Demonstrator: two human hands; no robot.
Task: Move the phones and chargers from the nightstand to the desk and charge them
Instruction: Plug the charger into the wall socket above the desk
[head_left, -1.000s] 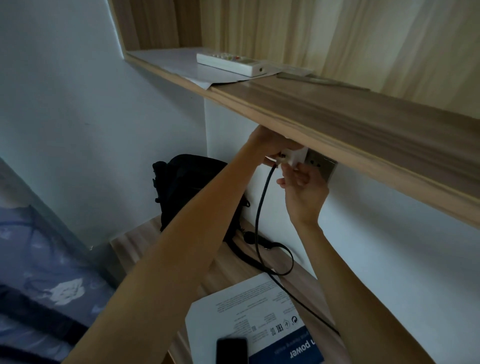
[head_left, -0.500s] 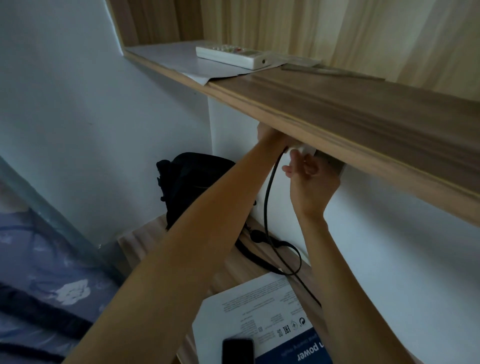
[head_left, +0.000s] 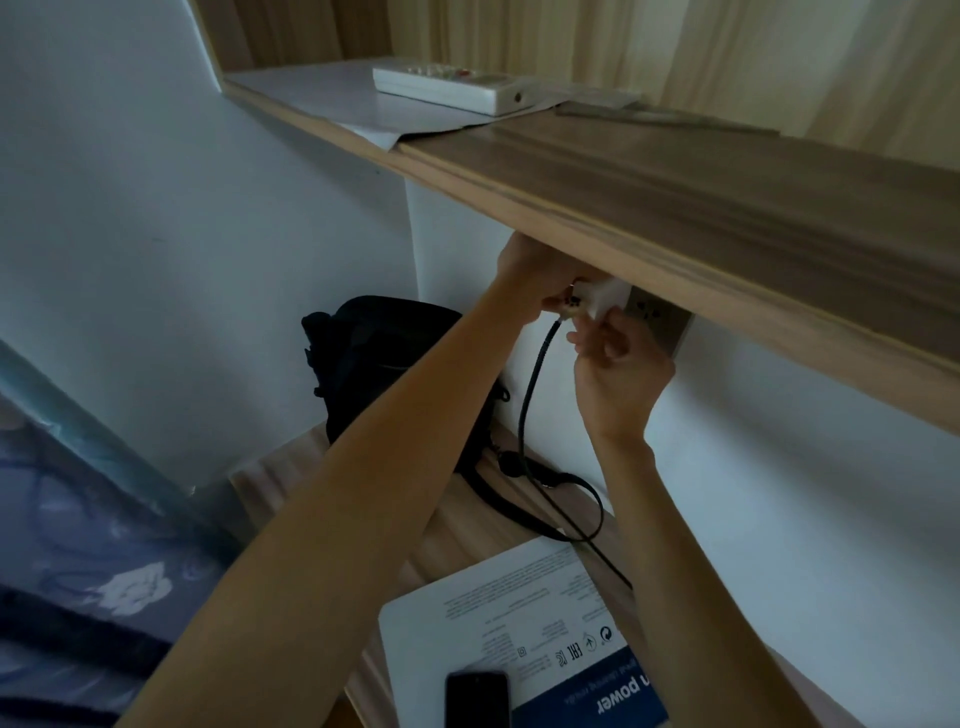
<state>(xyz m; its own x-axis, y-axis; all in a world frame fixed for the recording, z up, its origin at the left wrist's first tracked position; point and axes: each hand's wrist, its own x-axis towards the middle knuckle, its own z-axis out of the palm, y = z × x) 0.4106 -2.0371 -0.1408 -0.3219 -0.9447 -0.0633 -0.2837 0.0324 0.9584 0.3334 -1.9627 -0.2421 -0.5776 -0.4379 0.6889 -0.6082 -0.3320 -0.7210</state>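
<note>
A white charger plug (head_left: 602, 301) is held right at the grey wall socket (head_left: 657, 322), just under the wooden shelf. My left hand (head_left: 530, 275) grips the plug from the left, where the black cable (head_left: 535, 389) enters it. My right hand (head_left: 618, 371) pinches the plug from below. The cable hangs down the wall and loops over the desk (head_left: 467, 525). A black phone (head_left: 477, 699) lies on a white and blue box (head_left: 519, 618) at the bottom of the view.
A wooden shelf (head_left: 649, 208) juts out over my hands, with a white remote (head_left: 452, 88) and papers on it. A black bag (head_left: 384, 364) stands on the desk against the wall. A blue floral bedspread (head_left: 78, 561) lies at the lower left.
Half a second ago the shelf edge hid the plug and socket; both show again now as the view dropped. Both hands stay on the plug at the socket.
</note>
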